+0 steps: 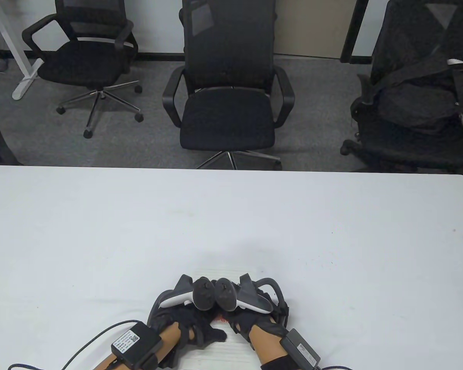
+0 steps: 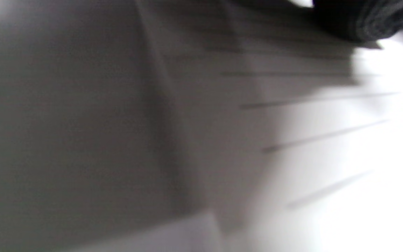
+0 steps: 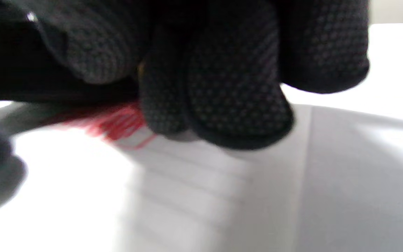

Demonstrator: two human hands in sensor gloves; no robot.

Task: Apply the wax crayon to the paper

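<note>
Dotted-knit right-hand fingers (image 3: pixel 236 105) curled over red wax strokes (image 3: pixel 117 122) on lined paper (image 3: pixel 194 182); left grip indiscernible.

White counter (image 1: pixel 100 231) in front. Beyond it, on grey carpet (image 1: pixel 150 135): three black chairs, far left (image 1: pixel 85 61), middle (image 1: pixel 227 84), right (image 1: pixel 416 96). White desk leg (image 1: pixel 19 58) far left.

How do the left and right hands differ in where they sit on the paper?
The left hand lies on the lined paper away from any colour; the right hand sits right at the red crayon marks. The right hand's fingers are bunched, tips down near the sheet; the left hand's pose is unclear. Both wear black gloves with trackers.
</note>
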